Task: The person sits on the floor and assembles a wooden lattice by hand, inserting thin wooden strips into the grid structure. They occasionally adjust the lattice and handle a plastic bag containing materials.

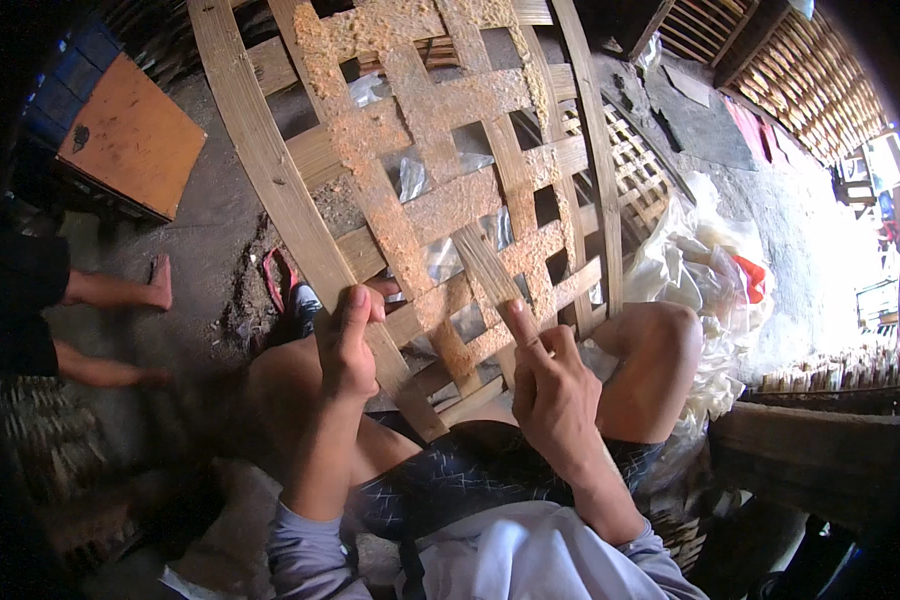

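Note:
A large woven bamboo lattice panel slants up in front of me, its lower end over my lap between my bare knees. Crumbly orange-brown residue coats many of its crossing strips. My left hand is closed around the panel's left edge rail near the bottom, thumb on top. In my right hand is a short flat bamboo stick, with the index finger stretched along it. The stick lies over the lower middle of the weave; whether its tip touches the strips I cannot tell.
Crumpled clear plastic bags lie beyond my right knee. Behind them leans another lattice panel. At left are a person's bare legs and a box with an orange-brown side. A thick wooden beam runs at the lower right.

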Action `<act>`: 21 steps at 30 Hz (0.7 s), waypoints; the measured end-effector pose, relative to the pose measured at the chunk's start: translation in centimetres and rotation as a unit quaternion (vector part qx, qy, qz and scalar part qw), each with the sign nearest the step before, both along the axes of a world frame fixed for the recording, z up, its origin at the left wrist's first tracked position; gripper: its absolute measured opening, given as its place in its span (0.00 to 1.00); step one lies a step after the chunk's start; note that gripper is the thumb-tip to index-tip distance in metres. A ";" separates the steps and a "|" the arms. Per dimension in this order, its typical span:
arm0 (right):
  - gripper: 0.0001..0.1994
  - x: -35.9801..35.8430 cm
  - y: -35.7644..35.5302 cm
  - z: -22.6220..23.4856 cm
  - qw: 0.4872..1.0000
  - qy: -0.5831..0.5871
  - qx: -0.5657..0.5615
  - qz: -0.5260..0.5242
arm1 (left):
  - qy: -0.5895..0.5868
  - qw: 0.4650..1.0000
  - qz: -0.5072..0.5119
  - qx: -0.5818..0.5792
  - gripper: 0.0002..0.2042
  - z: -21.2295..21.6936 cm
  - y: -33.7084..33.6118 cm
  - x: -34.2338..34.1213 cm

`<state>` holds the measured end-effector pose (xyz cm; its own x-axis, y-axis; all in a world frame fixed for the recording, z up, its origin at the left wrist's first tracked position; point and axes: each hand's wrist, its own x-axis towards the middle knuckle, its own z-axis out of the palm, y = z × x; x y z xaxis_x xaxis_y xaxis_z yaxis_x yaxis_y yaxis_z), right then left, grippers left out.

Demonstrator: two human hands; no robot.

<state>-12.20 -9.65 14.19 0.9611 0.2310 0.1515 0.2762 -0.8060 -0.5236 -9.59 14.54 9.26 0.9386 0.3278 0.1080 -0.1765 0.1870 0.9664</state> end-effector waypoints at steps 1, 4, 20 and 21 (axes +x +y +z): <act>0.32 -0.1 0.0 -0.2 1.000 0.012 -0.003 0.002 | -0.001 1.000 0.000 0.014 0.19 0.1 -0.1 0.1; 0.31 -1.7 -1.2 -1.0 0.998 0.051 -0.024 0.017 | 0.009 0.999 0.044 -0.015 0.19 -0.4 0.1 -0.2; 0.34 -2.0 -0.9 -3.2 0.999 0.044 -0.010 0.027 | 0.003 0.992 0.105 -0.062 0.19 -1.2 1.9 1.0; 0.33 -2.1 -1.3 -2.9 0.998 0.055 -0.021 0.025 | 0.000 0.993 0.106 -0.045 0.19 -2.0 2.7 1.1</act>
<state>-14.28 -10.90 11.27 0.9586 0.2826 0.0351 0.2593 -0.8151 -0.5181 -8.52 17.27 7.31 0.8479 0.5256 0.0695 -0.2212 0.2316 0.9473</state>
